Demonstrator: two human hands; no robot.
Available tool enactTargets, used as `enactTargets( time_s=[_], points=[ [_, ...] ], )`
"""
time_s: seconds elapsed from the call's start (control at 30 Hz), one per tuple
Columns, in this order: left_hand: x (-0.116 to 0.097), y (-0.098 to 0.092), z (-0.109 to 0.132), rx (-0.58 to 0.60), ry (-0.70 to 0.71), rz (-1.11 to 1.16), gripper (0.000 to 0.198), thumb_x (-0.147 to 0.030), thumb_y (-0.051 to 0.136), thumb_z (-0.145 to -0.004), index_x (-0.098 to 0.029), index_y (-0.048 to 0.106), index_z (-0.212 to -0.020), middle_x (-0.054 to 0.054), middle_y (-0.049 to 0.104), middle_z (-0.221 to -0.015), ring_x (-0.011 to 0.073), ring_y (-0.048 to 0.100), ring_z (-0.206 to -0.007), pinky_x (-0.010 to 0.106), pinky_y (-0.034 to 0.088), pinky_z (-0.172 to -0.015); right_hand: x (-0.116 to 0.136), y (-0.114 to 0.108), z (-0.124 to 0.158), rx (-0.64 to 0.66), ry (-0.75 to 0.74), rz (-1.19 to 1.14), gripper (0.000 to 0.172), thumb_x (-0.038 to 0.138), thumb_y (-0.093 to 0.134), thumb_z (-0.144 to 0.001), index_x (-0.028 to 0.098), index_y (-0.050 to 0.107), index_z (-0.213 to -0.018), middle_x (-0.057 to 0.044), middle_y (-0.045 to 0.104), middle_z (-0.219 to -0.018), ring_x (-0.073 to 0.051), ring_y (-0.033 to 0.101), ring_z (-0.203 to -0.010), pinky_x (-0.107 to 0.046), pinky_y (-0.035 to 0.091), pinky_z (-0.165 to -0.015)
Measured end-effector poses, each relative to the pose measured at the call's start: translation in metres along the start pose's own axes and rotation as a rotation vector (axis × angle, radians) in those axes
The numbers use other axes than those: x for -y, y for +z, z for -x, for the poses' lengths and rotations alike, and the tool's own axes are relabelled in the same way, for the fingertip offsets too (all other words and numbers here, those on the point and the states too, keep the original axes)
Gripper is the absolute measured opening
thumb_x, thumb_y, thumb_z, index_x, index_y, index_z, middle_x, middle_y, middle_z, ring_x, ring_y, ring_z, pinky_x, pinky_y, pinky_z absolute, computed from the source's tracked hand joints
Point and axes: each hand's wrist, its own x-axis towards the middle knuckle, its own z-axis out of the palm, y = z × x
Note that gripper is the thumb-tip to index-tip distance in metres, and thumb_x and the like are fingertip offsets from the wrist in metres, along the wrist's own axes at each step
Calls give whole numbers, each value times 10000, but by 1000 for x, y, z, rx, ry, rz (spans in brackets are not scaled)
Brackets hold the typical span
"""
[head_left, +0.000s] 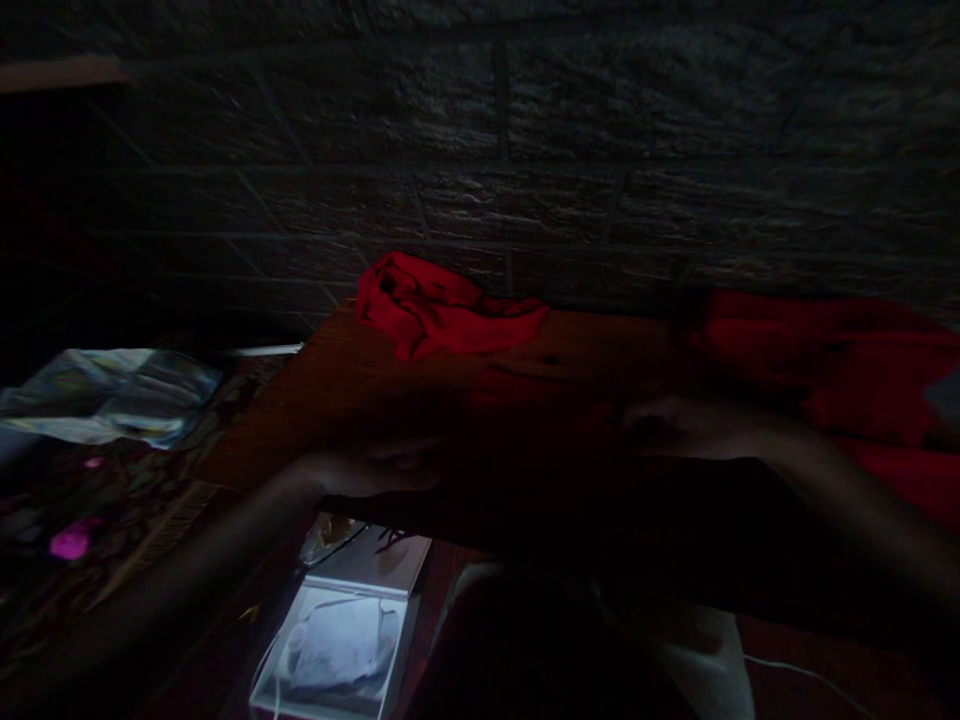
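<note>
The scene is very dark. My left hand (375, 470) lies flat near the front edge of a wooden table (337, 400), fingers stretched toward the right. My right hand (675, 425) rests on the table further right, fingers pointing left; the dark hides whether they are curled. Between the two hands lies a dark red cloth (525, 420), barely visible, and both hands seem to touch it. A crumpled red cloth (442, 305) sits at the table's back edge.
A larger heap of red fabric (825, 360) covers the table's right end. A grey brick-patterned wall (525, 130) stands behind. A shiny plastic bag (112, 395) lies at left. An open white box (337, 640) and a white cable (795, 672) lie below the table.
</note>
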Motion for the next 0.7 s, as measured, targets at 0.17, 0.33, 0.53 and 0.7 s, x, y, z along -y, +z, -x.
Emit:
enactTargets(
  time_s=[0.17, 0.33, 0.53, 0.7],
  points=[
    [-17, 5, -8, 230, -57, -7, 498, -387, 718, -817, -299, 629, -1298, 78, 650, -1293, 234, 693, -1075, 259, 580, -793, 5, 3, 6, 100, -16, -67, 194, 338, 555, -855, 178, 662, -879, -33, 662, -900, -175, 613, -799, -285, 484, -680],
    [-37, 17, -27, 238, 100, 190, 297, -266, 597, -923, -292, 686, -1205, 34, 710, -1197, 195, 719, -986, 262, 593, -793, 3, 6, 11, 23, 13, -155, 365, 444, 618, -855, 204, 655, -1128, -56, 674, -1122, -215, 644, -977, -336, 520, -830],
    [-37, 26, -47, 102, -46, 332, 307, -340, 681, -865, -184, 680, -1129, 65, 728, -1128, 198, 704, -975, 267, 583, -793, -7, 6, 10, -6, 108, -75, 463, 609, 569, -882, 235, 695, -1124, -54, 689, -1135, -243, 648, -986, -356, 505, -861],
    [-34, 33, -59, 28, -155, 408, 397, -348, 746, -782, -157, 649, -1116, 66, 724, -1062, 186, 680, -951, 276, 547, -808, -1, 7, 7, 4, 149, -94, 490, 633, 464, -926, 216, 706, -1018, -36, 704, -978, -203, 640, -856, -300, 479, -753]
  ],
)
